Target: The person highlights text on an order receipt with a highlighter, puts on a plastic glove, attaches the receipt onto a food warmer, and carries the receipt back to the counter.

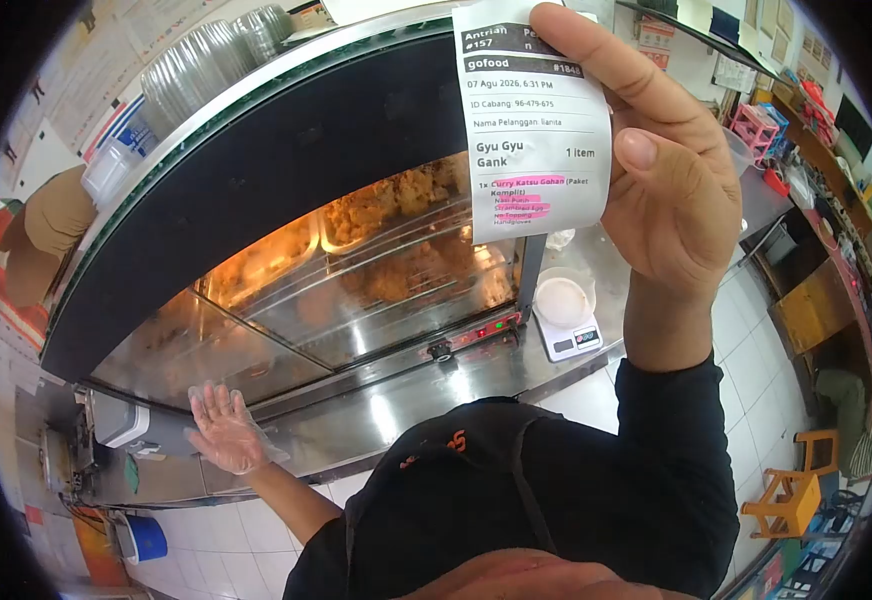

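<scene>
Held up close to the camera, a printed order slip [516, 165] with pink highlighter marks is in my right hand [671, 190], which is bare. The index finger lies over its top edge and the thumb is beside its right edge. My left hand [231, 435] wears a clear plastic glove, palm up and fingers spread, with nothing in it. It is just in front of the lower left of the glass display warmer [286, 370]. Behind the glass, fried food [396, 200] lies in trays under orange light.
A kitchen scale [568, 338] bearing a round white container [562, 300] stands on the steel counter [396, 410]. Stacked clear lids [191, 80] sit on top of the warmer. Orange stools [791, 505] and a seated person [871, 440] are at right. A blue bin [146, 538] is lower left.
</scene>
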### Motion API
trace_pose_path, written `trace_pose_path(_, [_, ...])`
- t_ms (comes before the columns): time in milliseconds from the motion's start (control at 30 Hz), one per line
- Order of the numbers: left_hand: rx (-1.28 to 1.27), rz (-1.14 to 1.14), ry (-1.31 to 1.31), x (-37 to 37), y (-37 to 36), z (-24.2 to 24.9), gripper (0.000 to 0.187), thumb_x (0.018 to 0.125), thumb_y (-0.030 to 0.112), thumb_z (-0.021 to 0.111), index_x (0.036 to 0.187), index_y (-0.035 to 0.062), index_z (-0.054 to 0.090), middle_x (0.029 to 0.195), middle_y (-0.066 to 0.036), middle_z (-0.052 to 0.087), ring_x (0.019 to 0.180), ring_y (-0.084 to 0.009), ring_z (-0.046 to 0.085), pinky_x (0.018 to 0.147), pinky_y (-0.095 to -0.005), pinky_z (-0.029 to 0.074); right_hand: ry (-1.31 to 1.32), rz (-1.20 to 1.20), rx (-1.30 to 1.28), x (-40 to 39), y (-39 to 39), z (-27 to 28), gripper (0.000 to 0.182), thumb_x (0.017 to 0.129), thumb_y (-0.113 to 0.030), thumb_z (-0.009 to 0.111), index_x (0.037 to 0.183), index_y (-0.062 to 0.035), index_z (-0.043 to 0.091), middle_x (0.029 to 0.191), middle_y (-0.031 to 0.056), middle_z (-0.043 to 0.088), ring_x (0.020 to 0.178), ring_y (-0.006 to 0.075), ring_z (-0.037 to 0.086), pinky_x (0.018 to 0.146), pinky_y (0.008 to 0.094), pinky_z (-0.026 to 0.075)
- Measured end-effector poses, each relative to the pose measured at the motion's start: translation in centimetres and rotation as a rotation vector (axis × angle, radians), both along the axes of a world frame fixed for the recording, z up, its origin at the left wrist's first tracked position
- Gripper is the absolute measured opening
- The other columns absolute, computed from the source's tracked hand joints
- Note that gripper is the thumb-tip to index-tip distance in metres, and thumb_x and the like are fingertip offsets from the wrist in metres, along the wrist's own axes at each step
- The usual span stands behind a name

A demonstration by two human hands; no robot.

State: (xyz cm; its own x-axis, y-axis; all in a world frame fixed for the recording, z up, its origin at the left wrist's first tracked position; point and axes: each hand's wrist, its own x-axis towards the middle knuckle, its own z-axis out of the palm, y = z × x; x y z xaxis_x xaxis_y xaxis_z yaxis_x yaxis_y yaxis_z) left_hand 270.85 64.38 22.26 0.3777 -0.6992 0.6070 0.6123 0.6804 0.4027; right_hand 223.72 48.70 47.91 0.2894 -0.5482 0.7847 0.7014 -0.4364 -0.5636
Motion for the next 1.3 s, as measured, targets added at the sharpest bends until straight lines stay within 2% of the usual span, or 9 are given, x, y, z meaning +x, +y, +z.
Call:
trace_pose_path(67, [0.502, 0.631, 0.064, 0.3, -0.7, 0.1, 0.059, 0.099, 0.042, 0.041, 0.141, 0.0013, 0.035, 0.144, -0.023, 0.038, 0.126, -0.0424, 0.044, 0.104, -0.0574, 0.035, -0.003, -0.01, -0.001, 0.4, 0.1, 0.0, 0.06, 0.086, -0.006, 0.058, 0.134, 0.0199, 0.033, 0.13, 0.0353, 0.048, 0.118, 0.0335, 0.056, 0.1, 0.0394, 0.046])
trace_pose_path(100, [0.503, 0.627, 0.063, 0.7, -1.3, 0.1, 0.059, 0.099, 0.042, 0.041, 0.141, 0.0013, 0.035, 0.144, -0.023, 0.038, 0.126, -0.0424, 0.044, 0.104, -0.0574, 0.035, -0.006, -0.015, -0.002, 0.5, 0.2, 0.0, 0.06, 0.086, -0.006, 0.058, 0.134, 0.0199, 0.033, 0.13, 0.0352, 0.048, 0.117, 0.0335, 0.056, 0.1, 0.0393, 0.046])
trace_pose_path(267, [1.129, 1.692, -0.48, 6.0, -2.8, -0.5, 0.048, 0.099, 0.033, 0.041, 0.141, 0.0093, 0.038, 0.145, -0.013, 0.04, 0.128, -0.0321, 0.044, 0.104, -0.0492, 0.037, 0.0, -0.01, 0.011, 1.0, -0.1, -0.1, 0.06, 0.086, -0.006, 0.058, 0.134, 0.0196, 0.033, 0.13, 0.0347, 0.049, 0.117, 0.0332, 0.057, 0.1, 0.0392, 0.046])
trace_pose_path(367, [1.158, 1.925, -0.485, 5.5, -4.7, 1.0, 0.044, 0.098, 0.033, 0.045, 0.139, 0.0173, 0.043, 0.145, -0.009, 0.04, 0.129, -0.0279, 0.044, 0.105, -0.0468, 0.036, 0.002, -0.021, 0.014, 1.4, -0.2, -0.3, 0.061, 0.086, -0.006, 0.058, 0.134, 0.0201, 0.032, 0.13, 0.035, 0.048, 0.117, 0.0331, 0.057, 0.1, 0.0391, 0.046])
trace_pose_path(567, [0.908, 1.349, 0.188, 7.5, -5.4, 0.9, 0.046, 0.094, 0.04, 0.049, 0.136, 0.0207, 0.049, 0.147, -0.006, 0.039, 0.134, -0.0271, 0.038, 0.11, -0.046, 0.03, 0.03, -0.145, 0.026, 1.7, -1.5, -0.7, 0.048, 0.087, -0.008, 0.059, 0.129, 0.0131, 0.047, 0.122, 0.0258, 0.058, 0.106, 0.0261, 0.062, 0.091, 0.0321, 0.05])
trace_pose_path(700, [0.592, 1.332, 0.275, 6.3, -4.9, 0.8, 0.052, 0.092, 0.044, 0.05, 0.137, 0.0192, 0.047, 0.148, -0.006, 0.037, 0.138, -0.0253, 0.032, 0.114, -0.0433, 0.024, 0.054, -0.516, 0.001, 1.4, -6.0, -1.0, 0.033, 0.09, -0.001, 0.056, 0.121, 0.0096, 0.055, 0.107, 0.0177, 0.065, 0.091, 0.0162, 0.066, 0.077, 0.0253, 0.054])
trace_pose_path(900, [0.696, 1.635, -0.253, 4.2, -4.0, 0.4, 0.055, 0.097, 0.037, 0.035, 0.144, 0.0087, 0.036, 0.152, -0.011, 0.031, 0.143, -0.0224, 0.023, 0.119, -0.037, 0.011, 0.09, -0.581, 0.105, 1.2, -11.4, 0.8, 0.023, 0.087, -0.002, 0.062, 0.109, 0.0053, 0.065, 0.091, 0.0105, 0.069, 0.076, 0.0103, 0.065, 0.067, 0.0204, 0.052])
trace_pose_path(1167, [0.447, 1.636, -0.311, 7.6, -2.7, -2.9, 0.063, 0.099, 0.043, 0.027, 0.144, -0.0003, 0.029, 0.152, -0.016, 0.029, 0.143, -0.0267, 0.021, 0.119, -0.0398, 0.011, 0.677, -1.588, -0.596, 1.4, -9.5, 2.7, 0.024, 0.08, -0.022, 0.061, 0.09, -0.003, 0.071, 0.087, 0.0122, 0.062, 0.089, 0.0278, 0.058, 0.082, 0.0365, 0.046])
trace_pose_path(1300, [0.31, 1.622, -0.253, 6.8, -2.7, -2.1, 0.067, 0.098, 0.047, 0.029, 0.143, -0.0024, 0.031, 0.151, -0.017, 0.03, 0.143, -0.0273, 0.023, 0.119, -0.0408, 0.012, 0.814, -1.405, -0.725, 1.0, -9.6, 3.8, 0.023, 0.081, -0.015, 0.05, 0.095, -0.0023, 0.063, 0.092, 0.0156, 0.058, 0.095, 0.0307, 0.053, 0.089, 0.038, 0.041])
